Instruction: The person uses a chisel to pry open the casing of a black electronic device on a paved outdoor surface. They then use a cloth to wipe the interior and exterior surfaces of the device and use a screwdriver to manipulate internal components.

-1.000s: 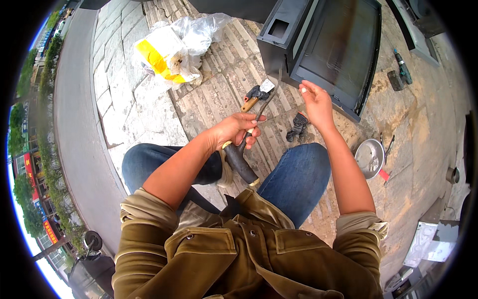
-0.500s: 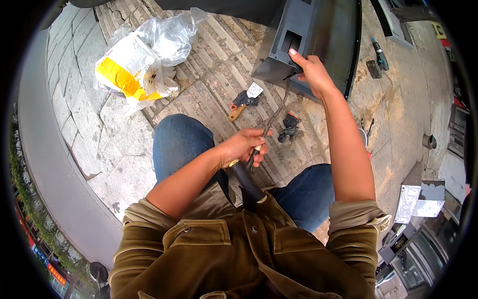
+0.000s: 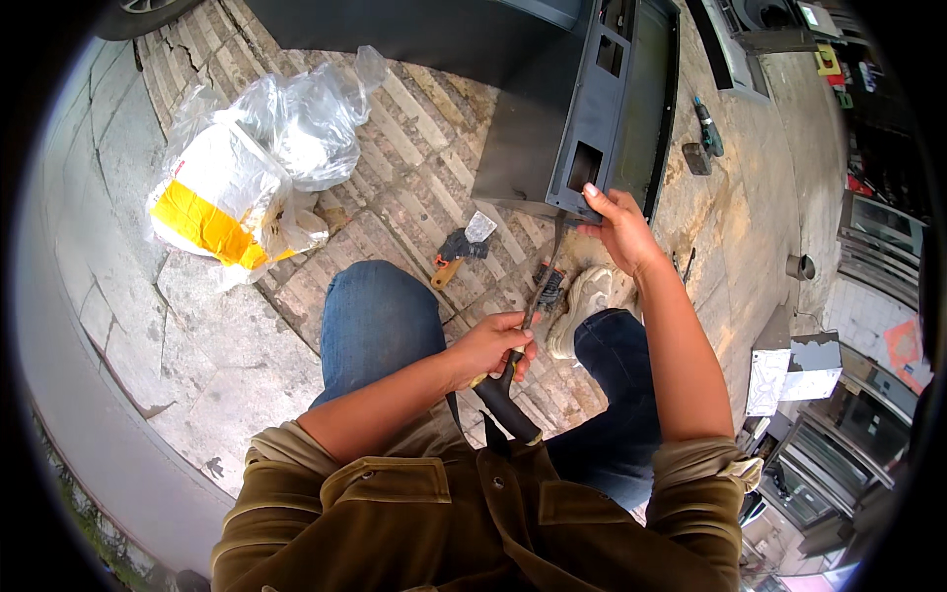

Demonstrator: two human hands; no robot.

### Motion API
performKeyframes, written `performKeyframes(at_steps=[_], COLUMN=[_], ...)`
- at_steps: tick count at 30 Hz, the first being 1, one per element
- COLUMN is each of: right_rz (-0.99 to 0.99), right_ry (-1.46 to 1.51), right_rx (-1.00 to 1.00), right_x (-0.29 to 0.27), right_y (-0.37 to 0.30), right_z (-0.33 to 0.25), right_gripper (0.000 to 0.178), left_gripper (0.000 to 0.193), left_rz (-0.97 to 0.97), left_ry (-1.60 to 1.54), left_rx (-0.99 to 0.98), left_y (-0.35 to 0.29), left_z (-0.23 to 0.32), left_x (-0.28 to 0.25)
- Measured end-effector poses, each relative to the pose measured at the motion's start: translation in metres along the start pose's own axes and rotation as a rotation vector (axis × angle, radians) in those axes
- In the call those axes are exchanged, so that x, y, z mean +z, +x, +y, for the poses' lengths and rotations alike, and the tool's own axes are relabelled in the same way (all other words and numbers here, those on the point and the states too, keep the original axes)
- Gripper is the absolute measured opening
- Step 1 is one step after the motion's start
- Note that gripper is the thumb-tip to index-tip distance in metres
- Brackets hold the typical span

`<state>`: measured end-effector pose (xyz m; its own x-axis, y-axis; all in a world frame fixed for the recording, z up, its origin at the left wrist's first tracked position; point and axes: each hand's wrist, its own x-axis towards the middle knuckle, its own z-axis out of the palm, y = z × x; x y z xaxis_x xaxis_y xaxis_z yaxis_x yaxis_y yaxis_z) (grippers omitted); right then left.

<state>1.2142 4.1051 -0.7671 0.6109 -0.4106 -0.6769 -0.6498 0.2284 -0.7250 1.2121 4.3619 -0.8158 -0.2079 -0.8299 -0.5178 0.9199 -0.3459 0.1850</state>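
My left hand (image 3: 496, 352) is closed around a long dark hand tool (image 3: 508, 407) with black sleeved handles and yellowish bands. Its thin metal shank runs up from my fingers to the near lower corner of a dark grey sheet-metal cabinet (image 3: 562, 163). The shape is something like snips, but the tool's tip is hidden at that corner. At the same corner, my right hand (image 3: 623, 232) grips the cabinet's edge, thumb on the face beside a rectangular cutout (image 3: 585, 168) and fingers curled underneath. A dark glove (image 3: 550, 281) lies partly behind the tool's shank.
Another dark glove (image 3: 464, 246) lies by a wooden handle (image 3: 446, 273). Left stand a clear plastic bag (image 3: 306, 128) and a yellow-and-white sack (image 3: 212, 217). Right are a cordless drill (image 3: 707, 128), a metal cup (image 3: 800, 266) and metal boxes (image 3: 769, 380). My shoe (image 3: 582, 311) is near the tool.
The view has shifted, so the cabinet and ground items sit elsewhere in it. My right knee has swung outward and my shoe now shows. Both hands keep their holds.
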Motion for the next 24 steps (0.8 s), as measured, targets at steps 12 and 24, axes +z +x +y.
performKeyframes(at_steps=[12, 24], right_rz=[0.048, -0.113], right_ry=[-0.189, -0.252], right_rx=[0.041, -0.105], right_x=[-0.014, -0.008], right_y=[0.004, 0.004], right_z=[0.009, -0.006], right_gripper=[0.047, 0.047], left_gripper=[0.007, 0.007], left_rz=[0.225, 0.211], left_ry=[-0.079, -0.343], left_rx=[0.231, 0.208], left_y=[0.08, 0.109], left_z=[-0.071, -0.063], left_x=[0.07, 0.116])
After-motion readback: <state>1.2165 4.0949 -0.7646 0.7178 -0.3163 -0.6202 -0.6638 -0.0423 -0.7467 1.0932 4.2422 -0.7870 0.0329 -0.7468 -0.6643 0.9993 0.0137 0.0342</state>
